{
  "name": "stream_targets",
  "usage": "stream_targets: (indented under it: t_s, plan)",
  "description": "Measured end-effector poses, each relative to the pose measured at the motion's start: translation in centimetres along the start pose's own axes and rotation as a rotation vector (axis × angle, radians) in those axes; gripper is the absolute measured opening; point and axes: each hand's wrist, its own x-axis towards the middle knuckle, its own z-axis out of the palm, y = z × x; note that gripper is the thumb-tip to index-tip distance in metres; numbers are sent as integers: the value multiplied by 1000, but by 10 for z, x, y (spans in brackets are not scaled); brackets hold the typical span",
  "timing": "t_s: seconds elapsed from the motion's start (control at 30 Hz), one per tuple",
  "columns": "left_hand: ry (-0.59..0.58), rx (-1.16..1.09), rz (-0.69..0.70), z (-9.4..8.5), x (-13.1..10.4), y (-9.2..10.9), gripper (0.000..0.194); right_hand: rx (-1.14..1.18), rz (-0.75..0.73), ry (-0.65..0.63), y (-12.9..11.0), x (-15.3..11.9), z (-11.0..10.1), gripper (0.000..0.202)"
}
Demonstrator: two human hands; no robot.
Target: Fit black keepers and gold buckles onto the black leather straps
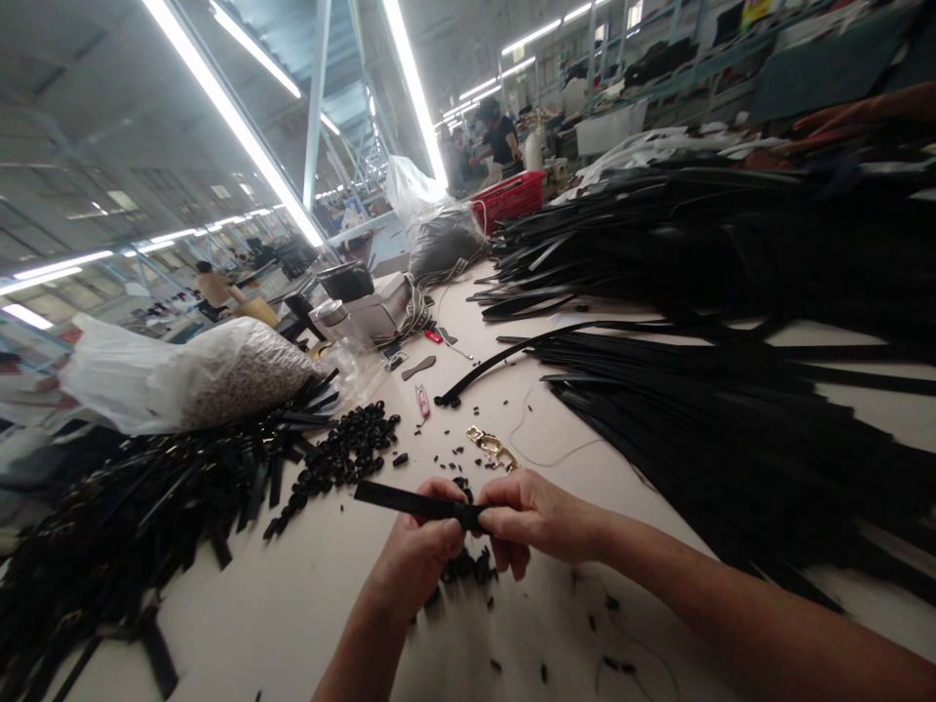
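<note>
Over the pale table, a short black strap (399,498) is pinched between both hands. My left hand (430,531) grips it near its middle, thumb on top, and its free end points left. My right hand (523,517) pinches the right end, where a small black band seems to cross the strap; the fingers hide part of it. Small black loops (472,567) lie beneath the hands. Just beyond my right hand are gold metal clasps (491,448). A heap of black loops (351,444) sits to the left of the strap.
Long black straps (702,419) cover the right side. Black pieces with gold fittings (168,507) are piled left, by a filled plastic bag (212,375). Small pink snips (422,402) and a red basket (508,198) are farther back. Another person's hand (840,122) is at the upper right.
</note>
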Motion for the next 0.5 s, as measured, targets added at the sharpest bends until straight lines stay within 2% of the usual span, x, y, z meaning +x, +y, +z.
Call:
stream_targets:
  t_s: [0.1,0.2,0.3,0.4,0.5]
  plan:
    - [7,-7,18,5,0,0,31,-34,13,84,-1,0,4,10]
    - [70,141,100,7,1,-4,33,-51,28,179,-2,1,7,9]
    - [148,283,191,7,2,-10,35,-48,41,191,-4,2,7,13]
    - [190,295,236,9,2,-14,36,-122,24,200,-3,2,6,12]
    - [212,297,242,12,2,-12,36,-262,-21,264,0,2,5,13]
